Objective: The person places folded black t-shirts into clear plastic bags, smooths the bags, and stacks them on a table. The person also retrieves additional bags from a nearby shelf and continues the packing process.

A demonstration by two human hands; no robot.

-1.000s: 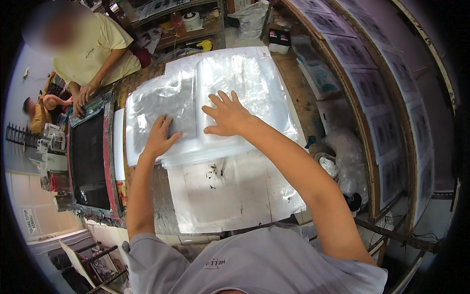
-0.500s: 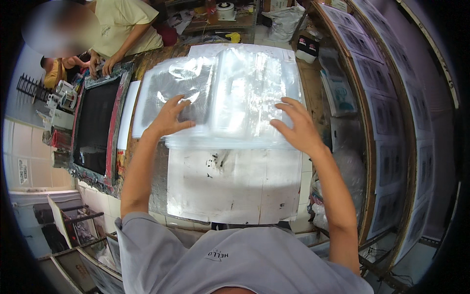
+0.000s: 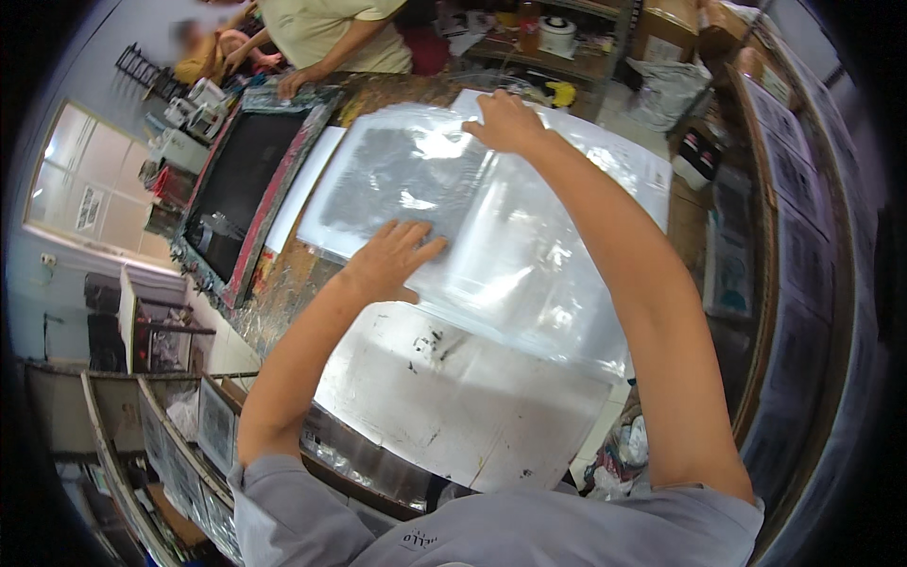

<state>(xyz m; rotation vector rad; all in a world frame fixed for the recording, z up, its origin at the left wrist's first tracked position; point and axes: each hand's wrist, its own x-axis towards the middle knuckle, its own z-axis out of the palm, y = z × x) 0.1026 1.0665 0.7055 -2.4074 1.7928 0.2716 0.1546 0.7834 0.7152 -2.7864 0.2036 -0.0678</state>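
Head view, nearest: the person's grey shirt (image 3: 567,529) is filling the lower edge, both forearms extending over the table (image 3: 274,302).
White board: a pale, ink-spotted board (image 3: 453,397) is lying on the near part of the table, its far part disappearing under plastic.
Left hand: the left hand (image 3: 389,260) is lying palm down at the near edge of the plastic, its fingers spread and its thumb pointing right; it is gripping nothing that shows.
Plastic sheets: the clear plastic sheets (image 3: 529,274) are lying in a glossy, overlapping stack across the middle of the table, between the two hands, the left part looking darker.
Right hand: the right hand (image 3: 505,123) is bending its fingers loosely at the far side of the stack, thumb apart from forefinger; whether it is pinching a sheet, I cannot tell.
Left side: a white strip (image 3: 304,189) is lying between the stack and a dark framed screen (image 3: 241,170).
Far left: a co-worker's hand (image 3: 298,83) is resting on the screen's far end.
Far shelf: a white pot (image 3: 557,36) is standing beside a reddish bottle (image 3: 528,26).
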